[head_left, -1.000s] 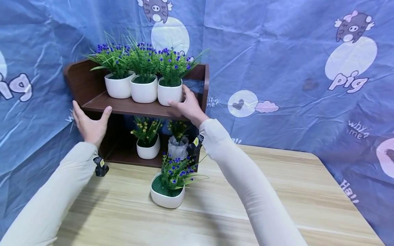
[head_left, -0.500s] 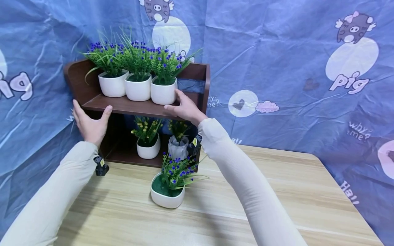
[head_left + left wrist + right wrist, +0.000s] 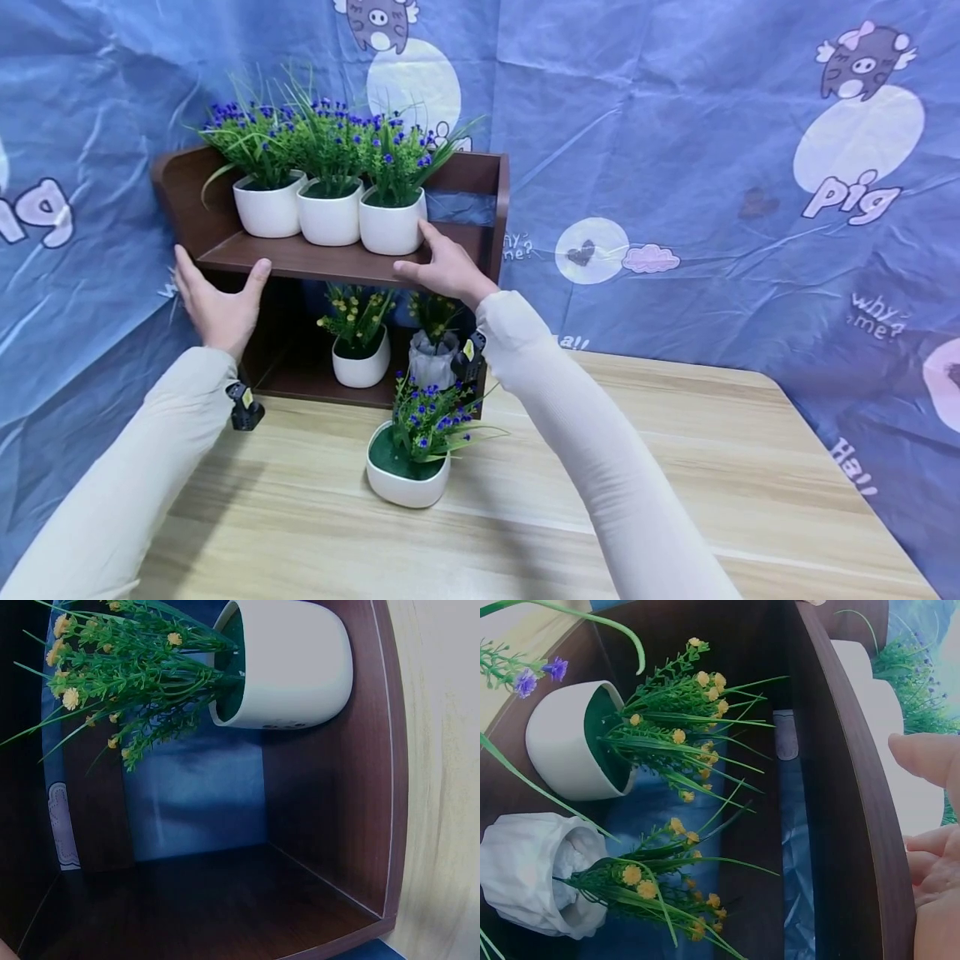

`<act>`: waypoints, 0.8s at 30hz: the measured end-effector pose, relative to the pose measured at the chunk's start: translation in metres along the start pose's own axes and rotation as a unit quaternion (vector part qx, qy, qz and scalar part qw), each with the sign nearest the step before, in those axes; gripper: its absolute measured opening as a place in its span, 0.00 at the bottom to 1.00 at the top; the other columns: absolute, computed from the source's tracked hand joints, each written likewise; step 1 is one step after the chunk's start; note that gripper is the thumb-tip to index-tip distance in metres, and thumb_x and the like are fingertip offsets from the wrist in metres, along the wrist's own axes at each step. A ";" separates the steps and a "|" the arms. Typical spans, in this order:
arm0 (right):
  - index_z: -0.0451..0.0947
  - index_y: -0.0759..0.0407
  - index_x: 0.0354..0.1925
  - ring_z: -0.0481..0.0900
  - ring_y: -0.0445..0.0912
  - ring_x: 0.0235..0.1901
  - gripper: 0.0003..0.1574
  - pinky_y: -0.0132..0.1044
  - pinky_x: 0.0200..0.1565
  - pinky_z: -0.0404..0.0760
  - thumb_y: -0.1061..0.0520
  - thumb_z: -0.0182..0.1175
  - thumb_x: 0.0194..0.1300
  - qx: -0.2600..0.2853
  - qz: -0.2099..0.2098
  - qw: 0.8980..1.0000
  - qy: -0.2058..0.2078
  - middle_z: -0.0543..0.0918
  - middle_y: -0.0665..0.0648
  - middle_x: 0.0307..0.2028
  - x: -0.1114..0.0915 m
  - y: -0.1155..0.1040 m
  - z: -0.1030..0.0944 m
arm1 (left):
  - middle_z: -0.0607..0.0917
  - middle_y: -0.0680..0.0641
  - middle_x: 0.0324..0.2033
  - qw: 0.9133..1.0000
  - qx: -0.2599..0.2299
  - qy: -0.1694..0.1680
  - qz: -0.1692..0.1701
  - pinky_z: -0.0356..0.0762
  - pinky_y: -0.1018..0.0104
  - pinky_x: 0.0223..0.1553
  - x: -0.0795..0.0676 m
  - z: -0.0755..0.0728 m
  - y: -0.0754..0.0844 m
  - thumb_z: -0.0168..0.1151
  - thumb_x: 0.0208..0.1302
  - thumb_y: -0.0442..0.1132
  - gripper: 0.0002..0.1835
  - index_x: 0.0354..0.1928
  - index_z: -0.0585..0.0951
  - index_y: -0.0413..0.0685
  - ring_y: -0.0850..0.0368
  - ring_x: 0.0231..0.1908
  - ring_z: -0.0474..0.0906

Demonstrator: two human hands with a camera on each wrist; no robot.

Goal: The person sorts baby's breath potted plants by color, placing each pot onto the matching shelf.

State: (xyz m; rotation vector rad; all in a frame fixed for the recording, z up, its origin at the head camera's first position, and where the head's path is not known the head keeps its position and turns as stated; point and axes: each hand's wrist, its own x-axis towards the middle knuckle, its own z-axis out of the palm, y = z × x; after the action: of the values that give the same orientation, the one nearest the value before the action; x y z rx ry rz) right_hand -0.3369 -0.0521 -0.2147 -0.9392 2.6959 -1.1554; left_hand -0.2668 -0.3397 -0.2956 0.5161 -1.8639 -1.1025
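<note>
Three white pots of artificial purple flowers stand side by side on the upper board of a dark brown shelf (image 3: 322, 260): a left pot (image 3: 266, 210), a middle pot (image 3: 330, 218) and a right pot (image 3: 392, 227). My right hand (image 3: 453, 268) presses its extended fingers against the right side of the right pot, the thumb low near the board's front edge. In the right wrist view, part of that hand (image 3: 934, 859) shows beside the white pots. My left hand (image 3: 221, 312), fingers spread, rests at the shelf's left side panel and holds no pot.
On the lower level stand a white pot with yellow flowers (image 3: 362, 362) and a crinkled whitish pot (image 3: 433, 360), also with yellow flowers. Another purple-flowered pot (image 3: 408, 483) stands on the wooden table (image 3: 315, 533) in front. A blue printed cloth (image 3: 675, 167) hangs behind.
The three upper pots have slid left along the board, with my right hand moving left against the right pot. My left hand has stayed in place.
</note>
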 end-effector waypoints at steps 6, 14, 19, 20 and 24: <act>0.40 0.47 0.69 0.54 0.42 0.64 0.52 0.38 0.59 0.59 0.39 0.57 0.56 -0.002 -0.041 0.999 0.035 0.52 0.49 0.67 -0.006 0.003 0.002 | 0.45 0.56 0.67 1.000 0.000 0.002 0.000 0.35 0.71 0.63 0.000 -0.001 -0.001 0.63 0.41 0.65 0.55 0.68 0.42 0.64 0.64 0.66 0.37; 0.41 0.42 0.68 0.56 0.45 0.63 0.52 0.41 0.59 0.60 0.37 0.57 0.53 0.014 -0.097 0.994 0.036 0.51 0.45 0.66 -0.023 0.009 0.000 | 0.46 0.55 0.67 1.000 0.002 0.003 -0.002 0.37 0.71 0.63 -0.001 -0.001 -0.001 0.63 0.40 0.65 0.56 0.68 0.43 0.63 0.64 0.66 0.39; 0.41 0.36 0.67 0.54 0.40 0.64 0.52 0.41 0.60 0.58 0.35 0.58 0.52 0.001 -0.132 0.991 0.029 0.50 0.39 0.66 -0.042 0.015 -0.005 | 0.46 0.55 0.67 1.000 0.001 -0.001 -0.009 0.38 0.70 0.63 0.000 -0.001 -0.001 0.63 0.40 0.65 0.56 0.68 0.42 0.64 0.64 0.66 0.39; 0.42 0.34 0.67 0.53 0.39 0.64 0.51 0.41 0.60 0.58 0.35 0.58 0.52 -0.004 -0.136 0.990 0.027 0.50 0.39 0.66 -0.046 0.017 -0.006 | 0.46 0.55 0.67 1.000 0.001 -0.001 -0.008 0.38 0.70 0.63 0.000 -0.002 0.000 0.63 0.40 0.65 0.56 0.68 0.42 0.64 0.64 0.66 0.39; 0.42 0.33 0.66 0.52 0.39 0.64 0.49 0.41 0.60 0.57 0.39 0.59 0.54 -0.013 -0.151 0.988 0.021 0.51 0.42 0.66 -0.068 0.021 -0.012 | 0.45 0.55 0.68 1.000 0.000 -0.008 -0.011 0.37 0.69 0.63 0.000 -0.001 0.000 0.63 0.40 0.65 0.56 0.68 0.41 0.64 0.63 0.66 0.38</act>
State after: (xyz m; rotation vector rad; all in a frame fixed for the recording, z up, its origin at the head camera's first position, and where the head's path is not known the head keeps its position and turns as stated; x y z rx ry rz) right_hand -0.2956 0.0051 -0.2319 -1.3808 2.6719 -1.2005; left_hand -0.2664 -0.3406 -0.2955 0.5307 -1.8753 -1.1250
